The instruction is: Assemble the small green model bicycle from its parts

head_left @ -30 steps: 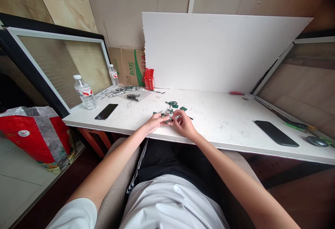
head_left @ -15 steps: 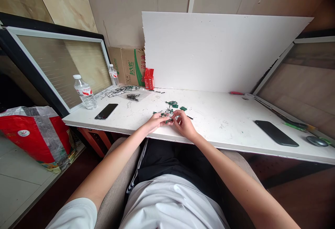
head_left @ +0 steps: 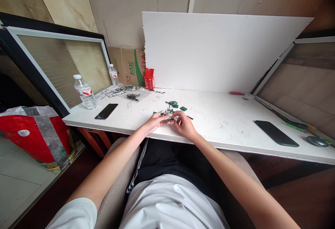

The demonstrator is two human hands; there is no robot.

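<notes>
Near the front edge of the white table (head_left: 222, 134), my left hand (head_left: 155, 122) is closed on a small green part (head_left: 168, 120). My right hand (head_left: 183, 124) meets it from the right, thumb and fingers pinched at the same part; whether it grips anything separate is too small to tell. Just beyond my fingers lie several small green and dark pieces, with a round green piece (head_left: 172, 103) and a flat green block (head_left: 183, 109) among them.
A black phone (head_left: 106, 111) and a water bottle (head_left: 86, 93) stand left. Behind are dark part frames (head_left: 123, 90), a plastic bag of pieces (head_left: 133, 97) and a red box (head_left: 149, 79). Another phone (head_left: 276, 133) and a mouse (head_left: 317, 141) lie right.
My right hand's fingertips have shifted very slightly beside the green part. My left hand stays in place, and the table items have not moved.
</notes>
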